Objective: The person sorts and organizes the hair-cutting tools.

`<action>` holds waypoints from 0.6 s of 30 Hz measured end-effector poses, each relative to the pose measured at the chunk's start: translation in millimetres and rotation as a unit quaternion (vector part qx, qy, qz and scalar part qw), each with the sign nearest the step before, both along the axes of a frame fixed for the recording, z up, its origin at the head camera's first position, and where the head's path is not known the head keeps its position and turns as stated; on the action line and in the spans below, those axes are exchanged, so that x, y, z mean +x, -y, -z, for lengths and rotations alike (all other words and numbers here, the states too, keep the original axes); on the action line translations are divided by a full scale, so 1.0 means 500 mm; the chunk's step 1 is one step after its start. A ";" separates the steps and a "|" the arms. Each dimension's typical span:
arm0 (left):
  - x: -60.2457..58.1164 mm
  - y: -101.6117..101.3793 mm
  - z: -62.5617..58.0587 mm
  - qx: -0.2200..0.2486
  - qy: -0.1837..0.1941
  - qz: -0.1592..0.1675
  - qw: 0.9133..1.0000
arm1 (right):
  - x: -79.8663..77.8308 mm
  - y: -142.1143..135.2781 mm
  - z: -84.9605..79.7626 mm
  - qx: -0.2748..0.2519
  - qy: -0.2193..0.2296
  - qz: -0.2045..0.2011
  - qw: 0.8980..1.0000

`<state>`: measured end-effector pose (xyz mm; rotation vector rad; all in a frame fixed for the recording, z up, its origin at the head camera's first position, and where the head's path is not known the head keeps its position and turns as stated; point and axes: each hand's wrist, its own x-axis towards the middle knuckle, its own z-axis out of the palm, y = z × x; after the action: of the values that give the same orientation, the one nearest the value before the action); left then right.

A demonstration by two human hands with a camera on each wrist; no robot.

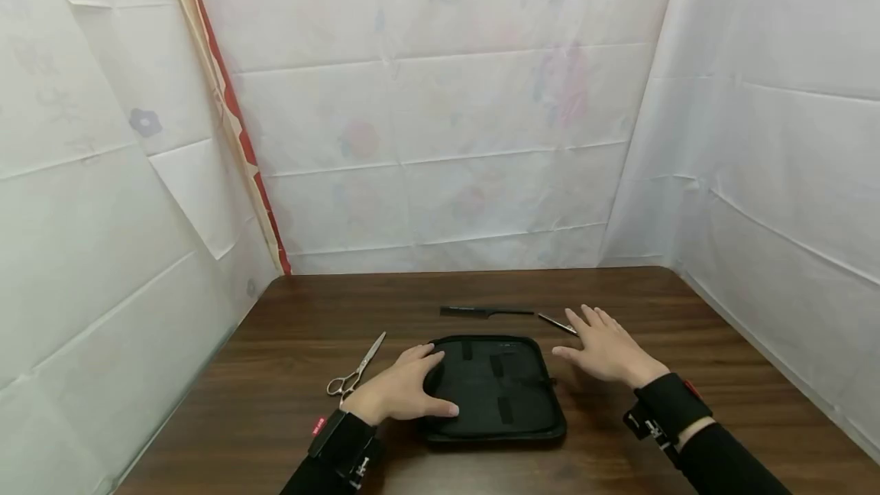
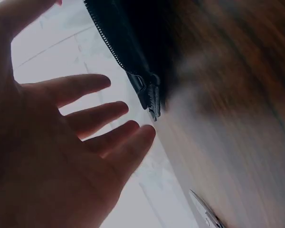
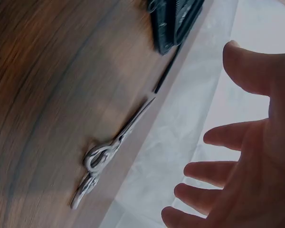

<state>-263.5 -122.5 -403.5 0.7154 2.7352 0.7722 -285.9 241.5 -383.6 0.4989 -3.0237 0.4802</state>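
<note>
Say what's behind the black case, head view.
Black comb behind the case; scissors behind and to its right, handles covered by the right grip but visible in the right wrist view.

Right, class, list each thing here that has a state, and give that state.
Left hand: fingers extended, holding nothing
Right hand: fingers spread, holding nothing
Black case: open, inner straps showing
Scissors by left hand: blades closed
Scissors by right hand: blades closed
Comb: lying flat
Sheeting: creased
Wristbands: strapped on
</note>
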 end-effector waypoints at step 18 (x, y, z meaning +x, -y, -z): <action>0.004 -0.025 0.011 -0.037 -0.026 0.015 0.999 | -0.050 -0.031 0.022 -0.003 0.058 0.014 0.998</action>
<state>-261.6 -109.9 -409.1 0.7681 2.7759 0.6501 -311.0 257.0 -394.4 0.4417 -3.1328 0.5350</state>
